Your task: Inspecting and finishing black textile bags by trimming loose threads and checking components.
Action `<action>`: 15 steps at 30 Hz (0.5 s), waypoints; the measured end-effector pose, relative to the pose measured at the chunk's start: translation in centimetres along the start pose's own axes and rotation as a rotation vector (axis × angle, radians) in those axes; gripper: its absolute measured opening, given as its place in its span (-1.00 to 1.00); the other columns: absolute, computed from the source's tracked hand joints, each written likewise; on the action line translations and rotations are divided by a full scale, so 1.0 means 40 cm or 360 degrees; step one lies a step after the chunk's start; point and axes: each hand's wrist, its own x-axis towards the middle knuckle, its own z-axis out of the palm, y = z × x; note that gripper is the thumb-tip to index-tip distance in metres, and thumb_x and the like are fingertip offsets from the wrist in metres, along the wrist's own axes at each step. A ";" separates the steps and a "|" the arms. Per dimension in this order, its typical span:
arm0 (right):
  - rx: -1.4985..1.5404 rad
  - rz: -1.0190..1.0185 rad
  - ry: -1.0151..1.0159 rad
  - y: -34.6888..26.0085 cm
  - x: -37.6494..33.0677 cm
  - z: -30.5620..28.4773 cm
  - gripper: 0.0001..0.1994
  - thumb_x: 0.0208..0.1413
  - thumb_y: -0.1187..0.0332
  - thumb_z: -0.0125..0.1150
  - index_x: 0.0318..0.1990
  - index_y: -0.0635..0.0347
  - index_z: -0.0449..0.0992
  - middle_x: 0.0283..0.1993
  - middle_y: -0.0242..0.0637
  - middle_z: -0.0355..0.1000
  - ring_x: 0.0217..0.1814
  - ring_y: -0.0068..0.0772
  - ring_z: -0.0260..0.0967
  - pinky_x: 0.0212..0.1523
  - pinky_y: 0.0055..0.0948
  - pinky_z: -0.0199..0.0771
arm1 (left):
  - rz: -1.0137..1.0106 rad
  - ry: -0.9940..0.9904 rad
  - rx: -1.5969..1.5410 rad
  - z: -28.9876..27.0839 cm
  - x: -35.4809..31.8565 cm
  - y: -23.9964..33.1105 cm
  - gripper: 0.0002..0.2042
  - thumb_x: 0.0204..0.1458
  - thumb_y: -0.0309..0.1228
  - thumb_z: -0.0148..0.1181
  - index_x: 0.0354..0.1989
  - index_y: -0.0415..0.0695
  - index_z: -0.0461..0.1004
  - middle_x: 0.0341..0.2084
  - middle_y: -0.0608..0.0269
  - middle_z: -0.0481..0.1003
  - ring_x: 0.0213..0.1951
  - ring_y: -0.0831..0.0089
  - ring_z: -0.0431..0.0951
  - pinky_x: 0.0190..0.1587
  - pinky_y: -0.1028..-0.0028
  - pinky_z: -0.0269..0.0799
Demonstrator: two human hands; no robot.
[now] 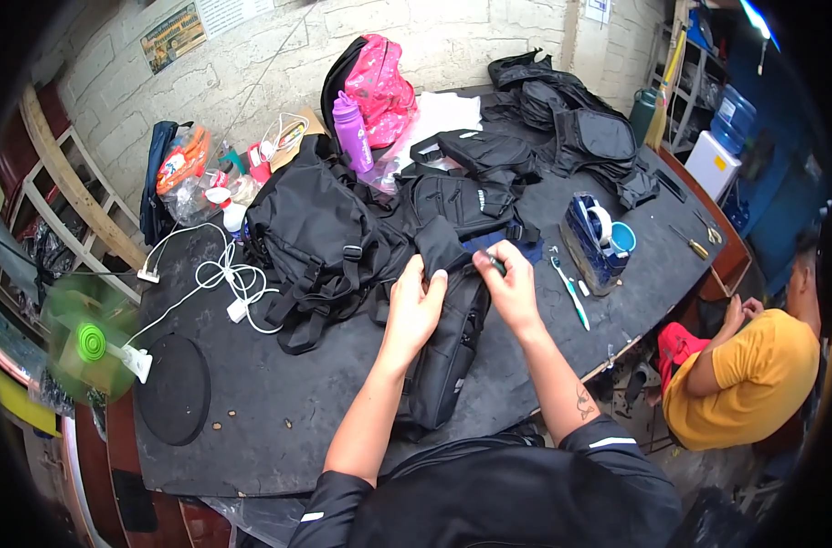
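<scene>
A narrow black bag (pixel 443 379) lies on the dark table in front of me, its long side toward my body. My left hand (pixel 416 306) is closed on a flap of black fabric at the bag's upper end, with the thumb on top. Beside it, my right hand (pixel 510 285) is closed round a small dark object (pixel 494 263); its kind is mostly hidden by the fingers. Just beyond my hands lies a black backpack (pixel 448 203) with zipped pockets. To the left slumps a larger black backpack (pixel 311 215) with loose straps.
On the right are a tape dispenser (pixel 588 242), a toothbrush (pixel 569 292) and a screwdriver (pixel 695 245). Behind stand a purple bottle (pixel 351 132) and a pink backpack (pixel 384 87). A white cord (pixel 224 271) and green fan (pixel 92 342) are left. A person in yellow (pixel 745 384) sits right.
</scene>
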 end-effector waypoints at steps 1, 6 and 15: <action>-0.0037 0.0087 0.0024 0.048 0.012 -0.005 -0.77 0.06 0.37 0.17 -0.51 0.31 0.31 -0.61 -0.32 0.14 -0.54 -0.56 0.07 -0.48 -0.49 0.16 | 0.0002 -0.0012 -0.0007 0.001 -0.001 -0.002 -0.87 0.08 -0.50 0.04 -0.42 -0.26 0.25 -0.69 0.43 0.17 -0.60 0.74 0.11 -0.59 0.58 0.08; 0.0546 0.0623 0.0032 0.203 -0.017 -0.034 -0.76 0.10 0.25 0.16 -0.42 0.26 0.37 -0.53 -0.47 0.26 -0.43 -0.63 0.14 -0.37 -0.57 0.18 | -0.0118 -0.0152 -0.0558 -0.048 -0.016 0.047 -0.75 0.15 -0.47 -0.01 -0.02 -0.27 0.31 -0.26 0.40 0.42 -0.27 0.71 0.34 -0.16 0.67 0.26; -0.1041 -0.0155 0.0001 0.240 -0.176 -0.099 -0.69 0.11 0.27 0.07 -0.05 0.23 0.39 -0.02 -0.12 0.27 0.10 -0.12 0.15 0.08 -0.18 0.15 | -0.0284 -0.0380 -0.1838 -0.108 -0.013 0.001 -0.51 0.24 -0.32 -0.15 0.31 -0.16 -0.03 0.26 0.20 0.11 0.23 0.39 0.17 0.23 0.39 0.12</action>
